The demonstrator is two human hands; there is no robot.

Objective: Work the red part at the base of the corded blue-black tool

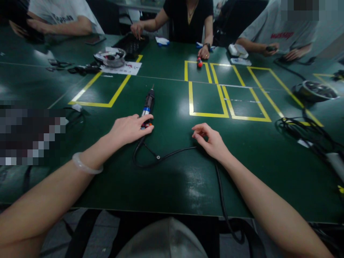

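An electric screwdriver point(149, 98) lies on the green table, its bit pointing away from me. My left hand point(131, 129) is closed over its rear end, thumb and fingers on either side of the body. From that end a black cable point(172, 154) loops across the table, with a short branch ending in a small metal ring point(158, 157). My right hand point(211, 141) hovers or rests at the right with loosely curled fingers and a gap between thumb and forefinger; nothing shows in it. The cable passes beneath this hand and drops over the table's near edge.
Yellow tape rectangles point(209, 115) mark the table point(172, 190). A metal bowl point(114, 59) with small items stands at the back left. Another round metal dish point(315, 89) and tangled cables point(295, 129) lie at the right. Three people sit opposite; one person's hand point(203, 53) touches a red object point(199, 62).
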